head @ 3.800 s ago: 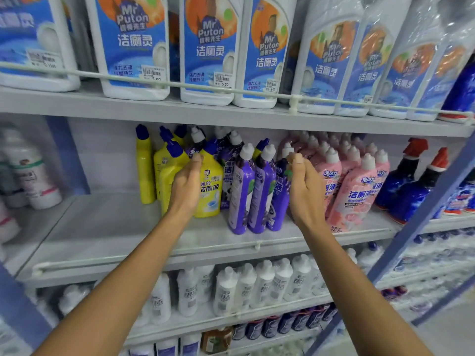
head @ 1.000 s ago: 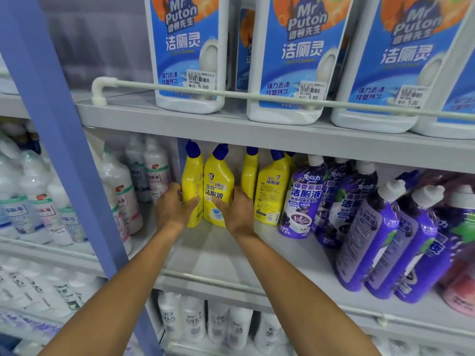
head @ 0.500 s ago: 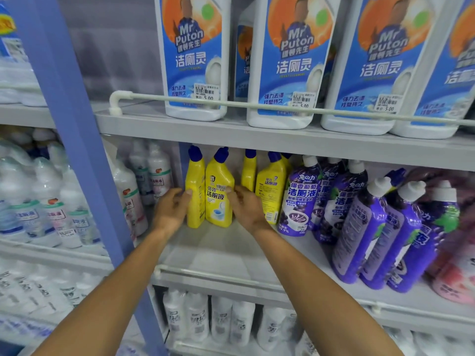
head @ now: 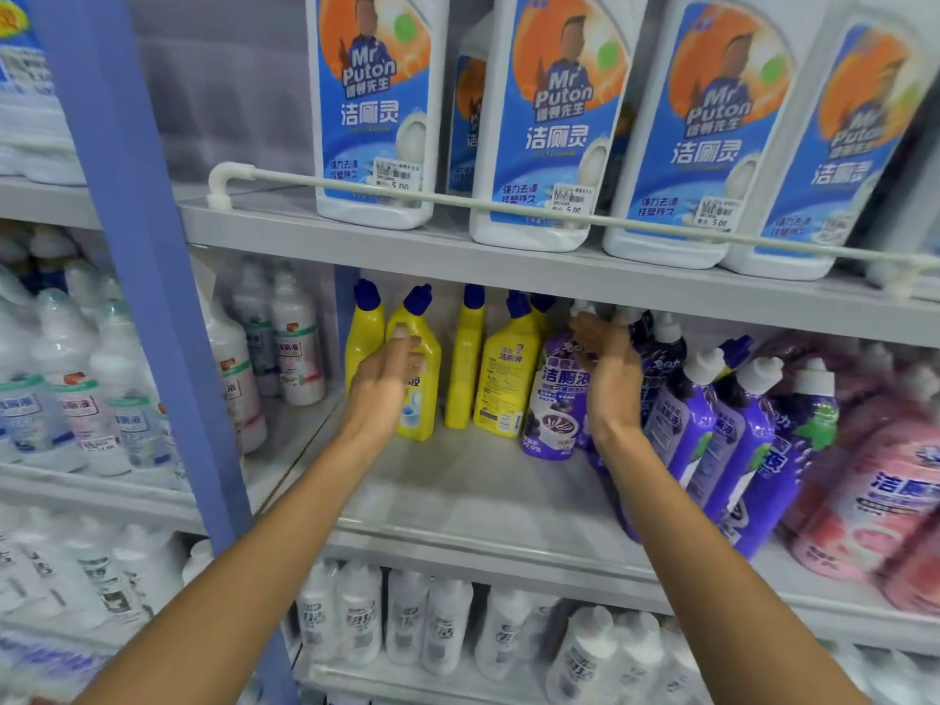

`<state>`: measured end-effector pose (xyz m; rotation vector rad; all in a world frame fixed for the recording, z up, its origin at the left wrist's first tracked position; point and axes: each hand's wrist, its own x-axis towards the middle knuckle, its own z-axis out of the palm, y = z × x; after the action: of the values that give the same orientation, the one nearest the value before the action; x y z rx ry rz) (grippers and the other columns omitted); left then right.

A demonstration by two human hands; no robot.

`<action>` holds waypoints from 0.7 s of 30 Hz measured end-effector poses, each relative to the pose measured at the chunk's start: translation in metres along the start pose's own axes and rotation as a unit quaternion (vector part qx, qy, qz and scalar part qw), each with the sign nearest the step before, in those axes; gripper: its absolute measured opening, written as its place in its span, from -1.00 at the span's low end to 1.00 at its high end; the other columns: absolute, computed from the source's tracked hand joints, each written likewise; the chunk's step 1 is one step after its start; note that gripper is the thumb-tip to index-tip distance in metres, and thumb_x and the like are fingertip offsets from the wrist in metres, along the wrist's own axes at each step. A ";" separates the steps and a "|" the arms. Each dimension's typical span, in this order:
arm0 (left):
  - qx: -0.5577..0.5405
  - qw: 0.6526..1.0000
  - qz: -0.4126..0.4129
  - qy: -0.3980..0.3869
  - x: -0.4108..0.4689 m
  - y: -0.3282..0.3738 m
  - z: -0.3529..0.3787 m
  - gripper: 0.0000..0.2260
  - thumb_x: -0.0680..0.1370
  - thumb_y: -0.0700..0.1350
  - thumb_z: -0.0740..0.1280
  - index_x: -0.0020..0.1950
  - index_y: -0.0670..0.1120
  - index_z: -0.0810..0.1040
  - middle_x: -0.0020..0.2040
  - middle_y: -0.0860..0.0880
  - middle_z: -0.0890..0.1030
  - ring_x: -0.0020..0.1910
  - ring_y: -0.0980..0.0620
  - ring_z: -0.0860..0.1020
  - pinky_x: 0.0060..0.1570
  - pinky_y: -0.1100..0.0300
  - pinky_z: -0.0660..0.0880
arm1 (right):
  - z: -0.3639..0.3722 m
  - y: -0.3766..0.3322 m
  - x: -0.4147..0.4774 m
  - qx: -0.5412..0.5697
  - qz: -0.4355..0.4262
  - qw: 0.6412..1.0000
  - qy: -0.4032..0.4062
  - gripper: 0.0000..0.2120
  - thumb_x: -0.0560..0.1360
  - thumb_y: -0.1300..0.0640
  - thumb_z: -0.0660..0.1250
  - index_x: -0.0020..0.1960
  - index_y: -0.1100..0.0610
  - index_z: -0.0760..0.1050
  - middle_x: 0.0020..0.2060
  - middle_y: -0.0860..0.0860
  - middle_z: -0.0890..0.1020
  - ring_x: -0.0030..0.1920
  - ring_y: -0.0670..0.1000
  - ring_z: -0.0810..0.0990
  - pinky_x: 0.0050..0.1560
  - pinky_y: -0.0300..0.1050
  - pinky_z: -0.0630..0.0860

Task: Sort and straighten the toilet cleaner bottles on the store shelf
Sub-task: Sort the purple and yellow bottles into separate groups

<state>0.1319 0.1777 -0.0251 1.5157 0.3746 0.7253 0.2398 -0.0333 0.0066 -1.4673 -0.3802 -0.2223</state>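
Several yellow toilet cleaner bottles with blue caps (head: 503, 384) stand upright at the back left of the grey middle shelf (head: 458, 493). My left hand (head: 384, 384) is open, its fingers resting against the front of the second yellow bottle (head: 428, 399). To the right, a purple bottle (head: 552, 414) stands facing forward. My right hand (head: 608, 371) is beside its neck, fingers loosely curled, palm facing left, holding nothing. More purple bottles (head: 712, 440) lean to the right behind my right forearm, and pink bottles (head: 885, 501) follow at the far right.
Large white Mr Puton bottles (head: 554, 119) stand on the upper shelf behind a white rail (head: 458, 193). A blue upright post (head: 137, 277) divides the bays, with white bottles (head: 76, 399) to its left. More white bottles (head: 407, 623) fill the lower shelf.
My right hand left the yellow bottles and moved right to the front purple bottle. My left hand shifted right, from the first yellow bottle's side onto the second one's front.
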 end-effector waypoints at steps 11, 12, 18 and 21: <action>0.077 0.976 0.132 -0.155 0.024 0.030 0.166 -0.86 0.46 -0.01 0.51 -0.02 0.07 0.61 -0.10 0.14 0.70 -0.03 0.18 0.66 0.18 0.00 0.57 | -0.112 -0.051 -0.030 -0.158 -0.197 0.960 0.123 -0.84 0.68 -0.07 0.25 0.02 -0.11 0.59 -0.20 -0.17 0.68 -0.12 -0.15 0.63 -0.03 -0.10 0.52; 0.097 0.976 0.138 -0.138 0.031 0.018 0.171 -0.79 0.40 0.06 0.51 -0.02 0.07 0.62 -0.09 0.09 0.71 -0.02 0.10 0.67 0.14 -0.03 0.59 | -0.115 -0.052 -0.031 -0.166 -0.207 0.956 0.124 -0.88 0.67 -0.02 0.29 0.03 -0.05 0.59 -0.21 -0.16 0.67 -0.17 -0.16 0.62 -0.08 -0.12 0.51; 0.196 0.960 0.154 -0.125 0.037 0.013 0.181 -0.62 0.35 0.06 0.58 0.08 -0.07 0.66 -0.01 -0.01 0.71 -0.02 -0.01 0.66 0.03 0.03 0.60 | -0.122 -0.016 -0.017 -0.283 -0.168 0.942 0.065 -0.76 0.58 -0.04 0.44 0.11 0.11 0.55 -0.24 -0.10 0.53 -0.26 -0.17 0.47 -0.20 -0.40 0.35; 0.190 0.958 0.157 -0.143 0.033 0.014 0.177 -0.67 0.43 -0.03 0.59 0.14 -0.08 0.65 0.01 0.02 0.68 0.01 0.02 0.64 0.00 0.17 0.53 | -0.118 -0.010 -0.011 -0.280 -0.182 0.937 0.102 -0.77 0.58 0.08 0.45 0.18 0.15 0.56 -0.18 -0.08 0.61 -0.21 -0.15 0.52 -0.16 -0.34 0.42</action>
<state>0.2669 0.0617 0.0054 2.0468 0.0513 0.6885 0.2398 -0.1522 0.0046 -1.9021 -0.4397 -0.8297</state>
